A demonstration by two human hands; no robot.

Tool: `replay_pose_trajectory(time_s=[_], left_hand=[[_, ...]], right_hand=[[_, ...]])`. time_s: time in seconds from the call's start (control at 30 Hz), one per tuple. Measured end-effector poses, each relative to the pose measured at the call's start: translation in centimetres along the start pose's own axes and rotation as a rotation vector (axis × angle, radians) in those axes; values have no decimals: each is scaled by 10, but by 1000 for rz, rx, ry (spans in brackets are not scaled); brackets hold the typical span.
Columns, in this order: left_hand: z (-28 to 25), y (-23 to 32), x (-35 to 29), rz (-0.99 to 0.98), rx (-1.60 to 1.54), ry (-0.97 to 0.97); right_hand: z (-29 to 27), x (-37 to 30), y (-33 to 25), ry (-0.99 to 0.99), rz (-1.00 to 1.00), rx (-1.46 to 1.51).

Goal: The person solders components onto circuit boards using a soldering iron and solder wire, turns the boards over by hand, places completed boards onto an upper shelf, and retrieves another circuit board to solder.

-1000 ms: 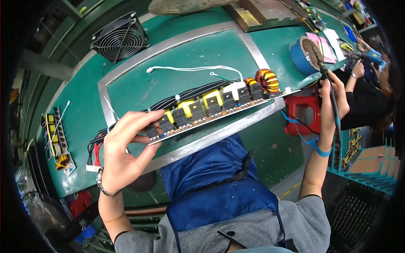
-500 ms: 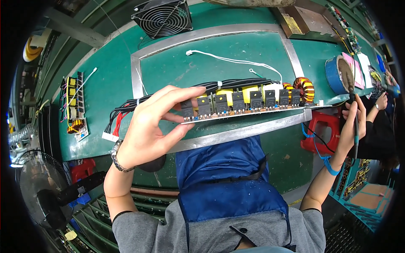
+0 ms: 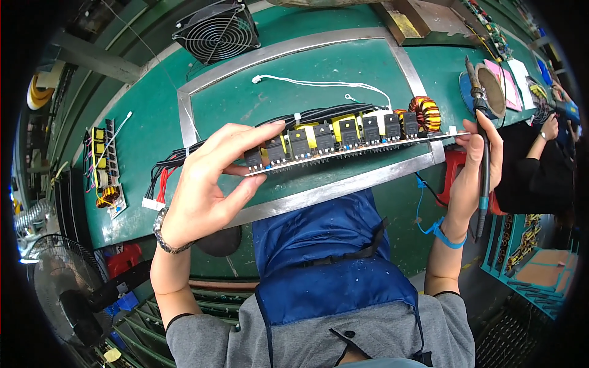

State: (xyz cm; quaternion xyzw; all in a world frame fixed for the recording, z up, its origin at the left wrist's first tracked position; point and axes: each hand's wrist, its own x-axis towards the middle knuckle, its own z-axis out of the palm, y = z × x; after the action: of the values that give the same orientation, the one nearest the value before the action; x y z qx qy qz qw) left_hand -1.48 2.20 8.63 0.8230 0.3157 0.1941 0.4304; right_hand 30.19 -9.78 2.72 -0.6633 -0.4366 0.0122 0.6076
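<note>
A long circuit board [image 3: 368, 147] is held tilted above the green bench, with a row of black transistors [image 3: 324, 140] along its near edge. My left hand [image 3: 211, 178] grips its left end, thumb below and fingers over the top. My right hand [image 3: 469, 178] holds a soldering iron [image 3: 483, 147] upright, and its thumb and fingers also pinch the board's right end. Near that end sits a copper-wound ring coil [image 3: 425, 113]. Behind the transistors runs a bundle of black cables [image 3: 331, 115], which leads left to a white connector [image 3: 153, 203] with red wires.
A metal strip frame [image 3: 288, 46] borders the work area. At the back stands a black fan [image 3: 218, 34]. Another circuit board [image 3: 105, 159] lies at left. Right of me are a blue round holder [image 3: 469, 92], pink paper [image 3: 506, 80] and a co-worker's hand [image 3: 551, 127].
My right hand has moved left with the soldering iron and now grasps the board's right end. The board has tilted, its right end higher; the whole view has shifted slightly.
</note>
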Motion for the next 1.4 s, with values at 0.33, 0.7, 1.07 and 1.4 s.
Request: replay_pose_trajectory(time_s=[0.33,0.7,1.07,1.4], left_hand=[[1,1,4,-7,42,0],[2,11,11,-46,79,14],[0,7,12,-29,82,28],[-1,6,8,-93,-18,33]], right_hand=[[13,4,5,17,54,138],[15,8,10,-10,58,169],[18,9,12,-16,40,174],[19,6,9,17,28,112]])
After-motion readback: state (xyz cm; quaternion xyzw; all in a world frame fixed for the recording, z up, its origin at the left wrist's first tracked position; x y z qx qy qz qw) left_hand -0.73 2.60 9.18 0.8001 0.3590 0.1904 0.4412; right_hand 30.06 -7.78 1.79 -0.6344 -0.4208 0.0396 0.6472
